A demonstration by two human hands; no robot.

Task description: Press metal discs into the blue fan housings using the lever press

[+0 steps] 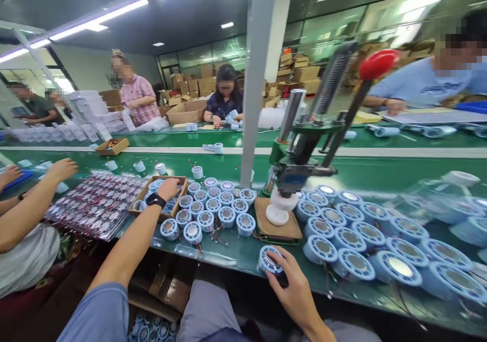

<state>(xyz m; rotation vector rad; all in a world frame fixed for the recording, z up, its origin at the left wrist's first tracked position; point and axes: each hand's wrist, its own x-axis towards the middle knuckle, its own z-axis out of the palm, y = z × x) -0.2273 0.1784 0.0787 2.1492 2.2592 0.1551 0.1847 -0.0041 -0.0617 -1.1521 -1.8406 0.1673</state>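
Note:
My right hand (291,281) grips a light-blue round housing (269,259) with a grey disc in its top, at the front edge of the green bench. My left hand (169,187), with a dark watch on its wrist, reaches into a shallow cardboard box (184,190) of light-blue rings (155,185); its fingertips are hidden. Between the hands stand rows of similar blue housings (205,220), some with thin wires. Behind my right hand is a hand press (300,164) with a red-knobbed lever (378,64). Its white round pad sits over a white disc (277,214) on a brown board (262,215).
More blue housings (355,264) crowd the bench right of the press. Left of the box lies a sheet of small wired parts (95,200). A grey post (251,78) rises behind the housings. A co-worker's arms (45,190) reach in from the left; other people work across the green conveyor (182,157).

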